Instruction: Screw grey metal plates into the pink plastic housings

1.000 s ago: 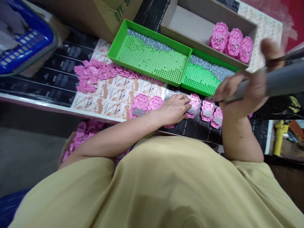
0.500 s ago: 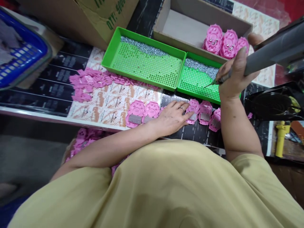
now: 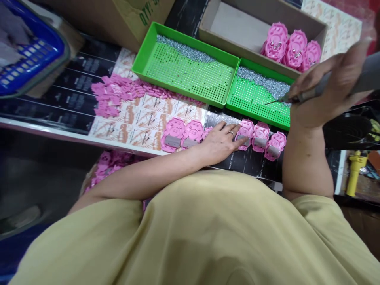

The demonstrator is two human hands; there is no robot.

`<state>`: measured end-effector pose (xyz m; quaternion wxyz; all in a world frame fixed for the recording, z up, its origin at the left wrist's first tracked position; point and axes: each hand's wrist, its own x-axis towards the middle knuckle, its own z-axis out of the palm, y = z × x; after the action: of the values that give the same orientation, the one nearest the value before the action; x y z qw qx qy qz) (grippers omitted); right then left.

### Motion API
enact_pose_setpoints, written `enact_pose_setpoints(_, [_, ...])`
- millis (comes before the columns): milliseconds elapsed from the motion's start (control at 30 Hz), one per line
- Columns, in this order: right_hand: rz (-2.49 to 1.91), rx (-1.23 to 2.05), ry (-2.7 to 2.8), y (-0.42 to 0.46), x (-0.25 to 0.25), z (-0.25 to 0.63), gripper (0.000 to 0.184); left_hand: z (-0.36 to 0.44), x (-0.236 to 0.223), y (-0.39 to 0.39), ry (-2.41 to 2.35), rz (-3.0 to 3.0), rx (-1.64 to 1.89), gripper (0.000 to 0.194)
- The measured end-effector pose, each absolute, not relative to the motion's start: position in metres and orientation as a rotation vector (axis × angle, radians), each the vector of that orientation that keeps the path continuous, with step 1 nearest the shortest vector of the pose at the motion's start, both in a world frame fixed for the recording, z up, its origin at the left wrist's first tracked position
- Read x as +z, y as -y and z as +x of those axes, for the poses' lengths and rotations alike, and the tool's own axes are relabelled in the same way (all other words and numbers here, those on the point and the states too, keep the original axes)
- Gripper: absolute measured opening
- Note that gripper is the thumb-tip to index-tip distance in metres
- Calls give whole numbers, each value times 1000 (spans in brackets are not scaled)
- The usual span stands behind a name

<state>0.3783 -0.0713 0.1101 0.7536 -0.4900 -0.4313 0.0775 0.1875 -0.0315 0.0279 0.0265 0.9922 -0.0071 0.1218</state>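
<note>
With the left hand (image 3: 221, 143) flat, fingers spread, we covered part of a row of pink casings (image 3: 245, 130) on the bench (image 3: 237, 163). Our right hand (image 3: 326, 89) gripped a grey driver (image 3: 369, 76), its bit over the smaller green tray (image 3: 252, 97) of screws (image 3: 261, 84).

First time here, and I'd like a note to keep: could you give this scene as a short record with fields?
left hand: fingers spread over the row of pink parts
right hand: gripping a grey tool, its thin bit pointing left
grey plates: on pink parts in the row
green trays: two, side by side, small silvery pieces along their far sides
cardboard box: pink pieces at its right end
blue basket: far left, holding pale material
</note>
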Motion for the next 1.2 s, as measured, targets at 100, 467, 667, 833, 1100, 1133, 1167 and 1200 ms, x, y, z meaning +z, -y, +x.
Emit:
enact_pose_setpoints(100, [-933,43,893,83,113,343,34,188,26,32,13,3066,377,34])
enact_pose_setpoints(467, [-1351,263,934,103,73,320,49,191,21,32,35,3075,386,34])
enact_pose_setpoints(667, [-1327,228,985,99,71,317,34,192,20,32,13,3029,364,34])
enact_pose_setpoints(833, [-1277,175,1087,98,69,318,29,192,20,32,7,3022,327,37])
enact_pose_setpoints(1100, [-1272,232,1074,97,72,317,27,193,18,31,8,3021,395,35])
enact_pose_setpoints(1133, [-1256,250,1089,95,71,316,25,193,19,30,6,3003,396,34])
enact_pose_setpoints(1167, [-1235,269,1104,93,70,315,22,193,19,30,6,2987,393,33])
enact_pose_setpoints(1200, [-1208,283,1113,91,69,314,21,192,19,30,7,2979,385,33])
